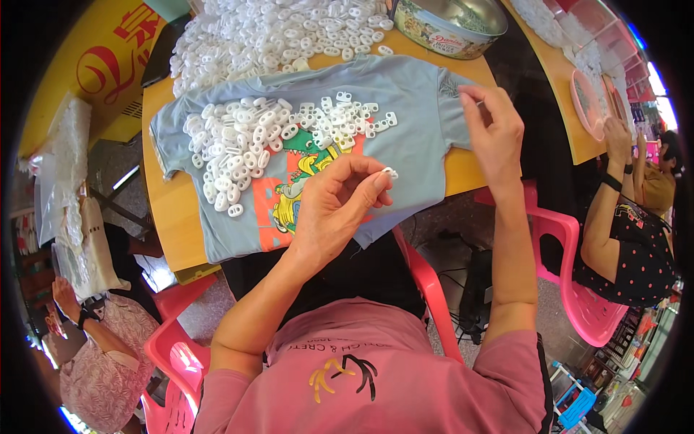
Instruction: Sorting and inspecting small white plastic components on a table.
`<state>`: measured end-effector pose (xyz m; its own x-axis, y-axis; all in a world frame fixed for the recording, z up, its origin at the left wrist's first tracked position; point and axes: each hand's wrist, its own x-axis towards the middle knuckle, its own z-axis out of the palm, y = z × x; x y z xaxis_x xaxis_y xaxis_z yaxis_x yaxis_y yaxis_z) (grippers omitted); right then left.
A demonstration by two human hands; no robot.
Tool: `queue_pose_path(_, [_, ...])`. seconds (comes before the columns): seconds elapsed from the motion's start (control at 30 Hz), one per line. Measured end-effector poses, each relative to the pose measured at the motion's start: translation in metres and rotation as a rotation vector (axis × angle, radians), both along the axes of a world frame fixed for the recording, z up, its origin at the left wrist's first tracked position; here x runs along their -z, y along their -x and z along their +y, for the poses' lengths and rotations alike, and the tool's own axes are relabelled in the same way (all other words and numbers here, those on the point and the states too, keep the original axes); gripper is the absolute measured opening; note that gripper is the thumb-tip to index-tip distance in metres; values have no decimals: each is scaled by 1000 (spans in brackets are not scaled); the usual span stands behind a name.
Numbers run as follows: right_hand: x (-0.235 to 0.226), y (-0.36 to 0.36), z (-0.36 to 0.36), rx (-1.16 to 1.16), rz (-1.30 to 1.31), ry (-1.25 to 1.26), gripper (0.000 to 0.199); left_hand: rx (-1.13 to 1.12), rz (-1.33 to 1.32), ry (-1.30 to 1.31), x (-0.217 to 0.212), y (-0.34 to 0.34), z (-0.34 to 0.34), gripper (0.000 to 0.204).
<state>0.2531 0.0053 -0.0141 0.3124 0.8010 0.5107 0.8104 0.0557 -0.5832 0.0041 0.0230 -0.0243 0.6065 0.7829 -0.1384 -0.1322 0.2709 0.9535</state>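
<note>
A light blue T-shirt [416, 137] with a cartoon print lies spread over the yellow table. On its left half is a heap of white oval plastic pieces [235, 141], each with two holes. Beside that heap are smaller white two-holed plastic pieces [340, 116], scattered across the print. My left hand [336, 206] is closed in a pinch over the shirt's lower middle, with a small white plastic piece [390, 173] between thumb and forefinger. Raised by the right sleeve, my right hand [497, 130] has thumb and forefinger drawn together; anything between them is too small to make out.
A large mound of white oval pieces [267, 36] covers the table's far side. Right of it stands a round printed tin [441, 36] with a greyish mass inside. Pink chairs [571, 289] surround me. One person [607, 224] works at the right, another [108, 354] at the left.
</note>
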Motion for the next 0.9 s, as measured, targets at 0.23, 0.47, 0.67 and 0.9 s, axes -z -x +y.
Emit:
queue_pose_path(0.23, [6, -21, -4, 75, -186, 168, 12, 9, 25, 7, -1, 3, 1, 15])
queue_pose_path(0.47, [-4, -19, 4, 85, -188, 155, 17, 16, 42, 1, 0, 2, 1, 16])
queue_pose_path(0.67, [-6, -21, 20, -102, -479, 131, 21, 15, 33, 0, 2, 2, 1, 15])
queue_pose_path(0.9, [-6, -34, 24, -235, -404, 207, 21, 14, 15, -4, 3, 3, 2, 15])
